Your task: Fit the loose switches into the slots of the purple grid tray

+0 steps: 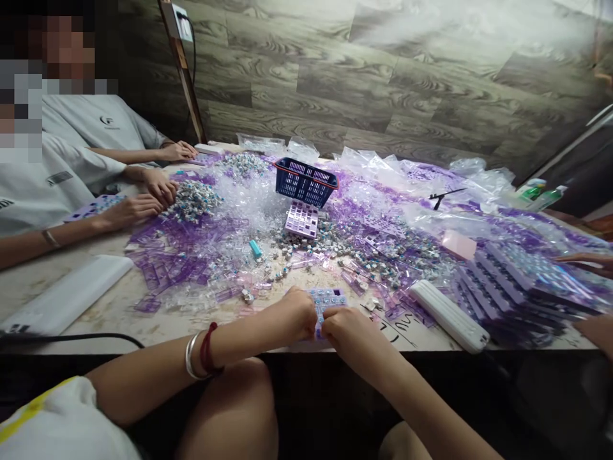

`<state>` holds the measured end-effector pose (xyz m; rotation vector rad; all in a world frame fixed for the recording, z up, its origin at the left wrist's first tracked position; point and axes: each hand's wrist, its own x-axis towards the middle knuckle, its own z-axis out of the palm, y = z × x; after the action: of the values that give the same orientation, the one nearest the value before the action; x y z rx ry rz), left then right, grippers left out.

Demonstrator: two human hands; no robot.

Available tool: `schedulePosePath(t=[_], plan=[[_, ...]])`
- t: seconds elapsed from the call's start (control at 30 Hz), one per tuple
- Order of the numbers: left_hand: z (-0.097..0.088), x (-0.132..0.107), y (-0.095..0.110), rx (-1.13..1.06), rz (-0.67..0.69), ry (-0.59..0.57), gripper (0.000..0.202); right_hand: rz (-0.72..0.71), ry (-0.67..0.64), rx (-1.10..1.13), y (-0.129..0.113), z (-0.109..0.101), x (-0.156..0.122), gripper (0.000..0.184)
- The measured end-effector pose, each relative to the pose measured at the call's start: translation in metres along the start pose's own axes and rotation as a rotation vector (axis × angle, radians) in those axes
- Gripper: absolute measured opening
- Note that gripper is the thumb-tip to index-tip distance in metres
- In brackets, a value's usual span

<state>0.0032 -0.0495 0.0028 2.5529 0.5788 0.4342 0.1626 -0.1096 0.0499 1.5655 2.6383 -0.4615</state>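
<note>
At the near table edge lies a small purple grid panel (328,297) with rows of light blue pieces set in it and a dark gap at its far right. My left hand (297,313) is closed at the panel's left side, its fingertips turned inward and hidden. Over the panel's front right part, my right hand (341,322) is curled in a pinch. What either hand grips is hidden. Beyond them are a heap of small white-and-blue parts (330,239) and another purple grid panel (302,219) leaning on a dark blue basket (306,182).
A white bar-shaped case (449,316) and stacked purple panels (522,287) stand at right, with another person's hand (594,329) beside them. At left, two people's hands (163,185) work by a parts pile (194,201). Clear and purple plastic pieces (177,255) cover much of the table.
</note>
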Motion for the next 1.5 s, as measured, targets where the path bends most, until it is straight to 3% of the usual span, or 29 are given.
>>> schedulePosePath(t=[0.2,0.37,0.47,0.53,0.67,0.77,0.87,0.93,1.03,1.1,1.2,1.33,1.43,1.5], plan=[[0.005,-0.006,-0.001,-0.020,-0.044,0.073,0.019,-0.010,0.156,0.046,-0.002,0.006,-0.009,0.028],[0.003,-0.019,0.007,0.040,0.014,0.161,0.019,-0.051,0.303,0.262,0.016,0.016,-0.011,0.018],[0.004,-0.032,0.007,0.021,0.082,0.154,0.021,-0.071,0.341,0.276,0.031,0.021,-0.007,0.048],[0.004,-0.041,0.008,0.007,0.102,0.145,0.024,-0.055,0.253,0.273,0.038,0.024,-0.004,0.069],[0.001,-0.055,0.014,-0.020,0.090,0.141,0.022,-0.019,0.121,0.295,0.038,0.027,0.000,0.093],[0.001,-0.062,0.018,-0.033,-0.017,0.225,0.015,0.045,0.126,0.242,0.033,0.028,0.003,0.111],[0.006,-0.066,0.015,-0.069,-0.226,0.361,0.043,0.070,0.174,0.209,0.029,0.029,0.004,0.111],[0.011,-0.065,0.011,-0.178,-0.361,0.382,0.066,0.075,0.212,0.198,0.029,0.030,0.004,0.105],[0.016,-0.057,0.003,-0.424,-0.474,0.365,0.089,0.124,0.296,0.152,0.032,0.032,0.002,0.103],[0.014,-0.045,0.000,-0.540,-0.462,0.364,0.091,0.170,0.400,0.108,0.035,0.033,0.002,0.103],[0.007,-0.020,0.001,-0.621,-0.401,0.404,0.084,0.197,0.613,0.041,0.041,0.032,0.002,0.097],[0.002,0.020,0.007,-0.906,-0.393,0.576,0.086,0.283,0.909,0.010,0.046,0.027,0.005,0.090],[0.009,0.043,0.006,-1.190,-0.284,0.519,0.075,0.344,1.044,0.011,0.047,0.020,0.007,0.090],[0.014,0.052,-0.001,-1.245,-0.171,0.517,0.059,0.324,1.089,0.006,0.048,0.016,0.008,0.089]])
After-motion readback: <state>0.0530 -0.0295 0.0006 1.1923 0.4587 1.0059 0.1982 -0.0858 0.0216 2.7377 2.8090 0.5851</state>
